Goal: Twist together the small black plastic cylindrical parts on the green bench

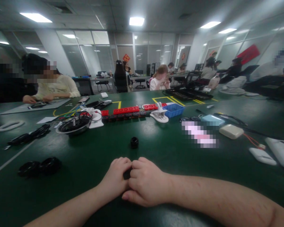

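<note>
Left hand [117,176] and right hand [148,183] touch, fingers curled — whether holding anything, can't tell — near a black roll [134,142]

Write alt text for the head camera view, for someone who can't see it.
A person's left hand and right hand meet over a green table; anything between them is too dark to identify. Beyond them sits a small round black object, with a metal bowl, red blocks and a blue bin farther back, and people around the room.
</note>
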### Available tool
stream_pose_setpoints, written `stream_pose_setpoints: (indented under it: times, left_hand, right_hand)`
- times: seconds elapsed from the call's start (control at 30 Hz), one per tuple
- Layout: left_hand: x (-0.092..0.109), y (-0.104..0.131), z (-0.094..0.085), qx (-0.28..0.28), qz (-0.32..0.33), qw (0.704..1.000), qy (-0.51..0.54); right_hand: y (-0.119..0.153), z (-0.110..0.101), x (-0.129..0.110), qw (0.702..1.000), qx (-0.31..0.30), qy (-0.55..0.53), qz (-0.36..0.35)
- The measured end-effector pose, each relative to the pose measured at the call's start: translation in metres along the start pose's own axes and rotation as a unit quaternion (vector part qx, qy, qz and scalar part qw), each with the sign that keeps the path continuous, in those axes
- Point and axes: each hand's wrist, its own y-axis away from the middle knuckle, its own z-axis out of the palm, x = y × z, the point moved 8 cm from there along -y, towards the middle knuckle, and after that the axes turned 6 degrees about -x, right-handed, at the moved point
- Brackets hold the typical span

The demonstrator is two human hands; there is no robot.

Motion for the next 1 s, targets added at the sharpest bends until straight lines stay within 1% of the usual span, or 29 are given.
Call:
stream_pose_setpoints:
  times: [0.2,0.3,0.4,0.5,0.57,0.63,0.8,1.0]
  left_hand:
    - [-0.001,0.000,-0.003,0.013,-0.004,1.000,0.015]
    - [-0.002,0.001,-0.004,0.019,0.011,1.000,0.020]
    - [-0.001,0.002,-0.005,0.029,0.027,0.999,0.023]
    - [-0.002,0.002,-0.006,0.032,0.027,0.999,0.024]
    - [-0.002,0.002,-0.004,0.029,0.027,0.999,0.027]
    - [-0.003,0.001,-0.004,0.028,0.026,0.999,0.030]
    - [-0.003,0.002,-0.005,0.039,0.020,0.999,0.017]
    - [0.003,0.001,-0.005,0.024,0.026,0.999,0.006]
  right_hand:
    - [0.000,0.000,0.007,0.998,-0.027,0.016,0.057]
    - [0.000,-0.004,0.014,0.994,-0.050,0.020,0.094]
    - [0.000,-0.008,0.024,0.985,-0.096,0.024,0.139]
    - [0.003,-0.008,0.033,0.972,-0.153,0.029,0.177]
    - [0.004,-0.009,0.038,0.966,-0.169,0.037,0.192]
    - [0.005,-0.009,0.043,0.963,-0.170,0.043,0.203]
    - [0.006,-0.005,0.050,0.963,-0.152,0.042,0.219]
    - [0.006,-0.001,0.051,0.960,-0.151,0.021,0.233]
